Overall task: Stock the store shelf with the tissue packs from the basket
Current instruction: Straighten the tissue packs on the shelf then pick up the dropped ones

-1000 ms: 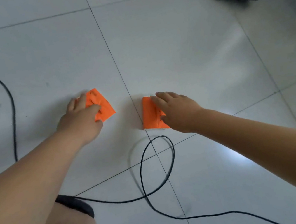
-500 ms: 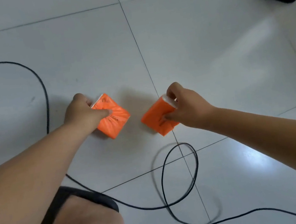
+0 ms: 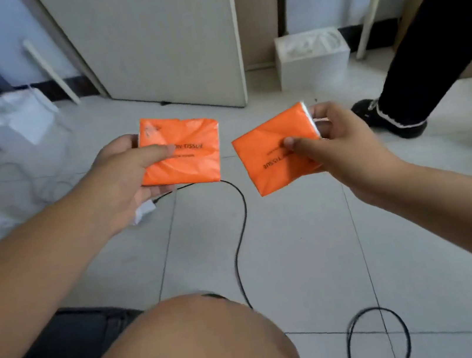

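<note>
My left hand point(image 3: 118, 178) grips an orange tissue pack point(image 3: 191, 161) with black lettering, thumb across its front, held above the floor left of centre. My right hand point(image 3: 347, 145) pinches a second orange tissue pack point(image 3: 264, 152), tilted, its lettering upside down, just right of the first. The two packs are a small gap apart at about the same height. No shelf or basket can be made out in the view.
A black cable point(image 3: 239, 240) loops over the white tiled floor under the packs. My bare knee point(image 3: 188, 353) fills the bottom. A person's black-clad leg and shoe point(image 3: 392, 117) stand at right. A white bin point(image 3: 313, 58) and a leaning pale board point(image 3: 163, 41) stand behind.
Both hands have lifted the packs off the floor and turned them face up. The view has tilted up from the floor toward the wall.
</note>
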Tool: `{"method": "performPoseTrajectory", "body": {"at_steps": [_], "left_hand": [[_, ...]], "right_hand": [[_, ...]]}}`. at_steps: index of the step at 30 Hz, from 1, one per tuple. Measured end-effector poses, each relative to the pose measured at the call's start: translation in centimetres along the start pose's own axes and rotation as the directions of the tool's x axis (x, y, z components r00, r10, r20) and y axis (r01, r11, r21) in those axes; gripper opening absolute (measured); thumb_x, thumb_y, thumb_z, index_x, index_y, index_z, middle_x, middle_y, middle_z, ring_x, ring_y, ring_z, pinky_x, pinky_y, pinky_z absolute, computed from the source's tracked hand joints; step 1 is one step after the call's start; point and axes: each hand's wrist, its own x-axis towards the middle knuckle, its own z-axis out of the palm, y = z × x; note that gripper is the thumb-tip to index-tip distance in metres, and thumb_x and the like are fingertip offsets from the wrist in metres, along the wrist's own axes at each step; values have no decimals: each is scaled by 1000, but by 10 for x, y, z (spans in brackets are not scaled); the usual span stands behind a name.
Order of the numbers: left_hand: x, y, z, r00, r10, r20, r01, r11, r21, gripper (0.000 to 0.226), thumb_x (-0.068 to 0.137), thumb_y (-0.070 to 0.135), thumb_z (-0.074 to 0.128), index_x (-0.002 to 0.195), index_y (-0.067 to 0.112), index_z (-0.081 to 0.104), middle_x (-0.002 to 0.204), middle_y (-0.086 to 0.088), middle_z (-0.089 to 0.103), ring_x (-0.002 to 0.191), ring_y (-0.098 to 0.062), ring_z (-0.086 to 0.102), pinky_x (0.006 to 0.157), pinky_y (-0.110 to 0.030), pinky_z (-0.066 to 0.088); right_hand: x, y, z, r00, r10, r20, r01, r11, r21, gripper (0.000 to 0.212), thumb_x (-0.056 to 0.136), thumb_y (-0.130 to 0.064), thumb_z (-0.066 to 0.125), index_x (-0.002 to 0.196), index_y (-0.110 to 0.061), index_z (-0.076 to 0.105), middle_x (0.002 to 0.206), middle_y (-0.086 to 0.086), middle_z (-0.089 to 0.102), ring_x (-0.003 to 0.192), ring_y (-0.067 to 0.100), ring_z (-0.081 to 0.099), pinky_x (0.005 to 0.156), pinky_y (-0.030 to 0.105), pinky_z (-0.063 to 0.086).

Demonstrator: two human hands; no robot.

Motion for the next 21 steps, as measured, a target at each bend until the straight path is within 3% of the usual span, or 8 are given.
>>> {"method": "performPoseTrajectory", "body": {"at_steps": [6,10,12,16,21], "left_hand": [[-117,24,-130,962,102,-252,-145,977,-158,33,94,5,68,126,13,66,117,-7,77,104,-26,76,75,-42,64],[-195,19,-188,891,102,-443,-214,954,-209,26,95,0,64,119,10,66,116,-13,77,98,-28,78,73,-42,64],[-239,12,-216,842,95,-531,-255,937,-237,31,94,-1,64,124,8,64,116,-10,77,97,-26,78,68,-39,64],[-318,-13,-263,741,82,-666,-316,918,-239,29,93,0,66,118,14,67,117,-9,76,99,-26,77,66,-39,63],[-403,-54,-297,596,89,-798,-368,913,-173,22,93,4,68,108,20,69,111,-11,77,96,-30,76,62,-35,64]], "right_hand": [[-26,-96,99,938,-154,311,129,987,99,43,87,-4,80,123,-11,57,110,11,77,98,30,76,83,50,64],[-55,-141,166,811,-189,554,160,982,100,53,85,4,78,131,-14,60,116,17,74,102,34,75,92,55,61],[-78,-159,204,755,-206,622,165,979,123,61,76,-1,81,132,-17,61,117,19,73,104,33,75,94,54,60],[-130,-175,272,661,-197,724,111,980,165,72,69,-7,85,135,-18,58,118,23,71,103,32,75,93,49,61],[-189,-162,342,552,-128,824,-26,985,170,59,83,5,81,133,-18,59,113,20,75,98,30,77,87,42,62]]}}
